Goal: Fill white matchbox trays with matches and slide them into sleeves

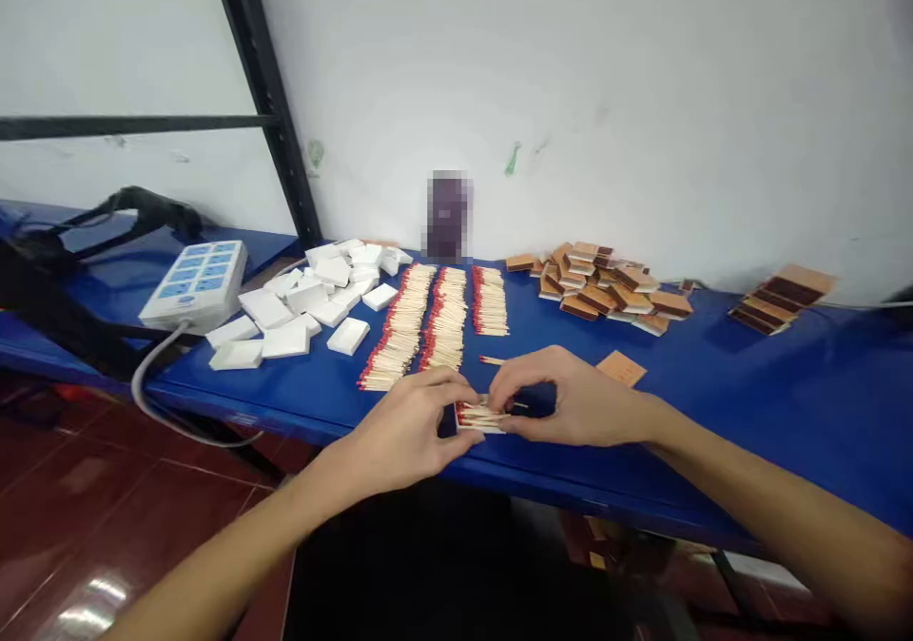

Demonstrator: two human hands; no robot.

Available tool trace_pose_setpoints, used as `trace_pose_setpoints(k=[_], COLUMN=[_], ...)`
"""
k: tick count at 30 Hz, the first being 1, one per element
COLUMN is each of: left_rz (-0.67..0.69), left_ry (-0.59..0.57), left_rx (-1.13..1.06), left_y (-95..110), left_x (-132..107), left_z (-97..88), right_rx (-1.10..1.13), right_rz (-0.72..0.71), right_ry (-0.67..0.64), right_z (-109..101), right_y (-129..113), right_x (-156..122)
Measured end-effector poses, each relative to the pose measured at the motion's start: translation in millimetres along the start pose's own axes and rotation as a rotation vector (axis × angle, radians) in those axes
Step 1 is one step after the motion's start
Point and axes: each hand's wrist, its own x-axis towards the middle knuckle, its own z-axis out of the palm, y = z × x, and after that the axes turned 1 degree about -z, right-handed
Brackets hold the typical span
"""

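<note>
Over the table's front edge, my left hand (420, 427) grips the left end of a small white matchbox tray (491, 431) between thumb and fingers. Red-tipped matches (476, 415) lie inside it, heads to the left. At the tray's right end, my right hand (574, 398) is closed, thumb and fingertips pinching at the matches; its fingers partly cover them. A loose match (492, 360) rests just behind the tray. Farther back, matches lie in three rows: a left row (400, 322), a middle row (446, 318) and a shorter right row (491, 301).
Empty white trays (306, 294) are heaped at left, near a power strip (198, 280) with a cable. Brown matchbox sleeves (599, 284) are piled at back right, more sleeves (781, 297) farther right. A flat orange piece (620, 369) lies behind my right wrist. A black post (275, 99) stands left.
</note>
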Motion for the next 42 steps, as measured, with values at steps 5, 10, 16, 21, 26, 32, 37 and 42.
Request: trace_pose_setpoints(k=[5,10,16,21,26,32,37,42], left_rz=[0.010,-0.047,-0.047,-0.065,-0.068,-0.046,-0.019,0.024], left_ry=[0.015,0.038,0.044,0.042,0.044,0.035,0.044,0.038], left_rx=[0.028,0.032,0.020,0.017,0.026,0.027,0.042,0.054], left_y=[3.1,3.5,0.5,0.0,1.4,1.5,-0.9,-1.1], left_x=[1.3,2.4,2.3,1.4,1.0,2.4,2.4,0.7], left_z=[-1.2,-0.1,0.9,1.3,0.0,-0.1,1.5,1.3], right_rx=[-0.026,-0.061,-0.096,-0.164,-0.144,-0.095,-0.075,-0.107], right_rz=[-0.027,-0.003,0.044,0.099,0.143,0.156,0.158,0.156], right_ry=[0.014,0.033,0.035,0.035,0.004,-0.012,-0.006,0.041], right_z=[-1.2,-0.8,-0.5,-0.3,2.0,4.2,4.3,5.0], right_y=[0.1,2.1,0.6,-2.2,1.9,3.6,1.8,2.0], right_x=[1.2,2.4,4.3,5.0,4.7,4.0,4.5,4.6])
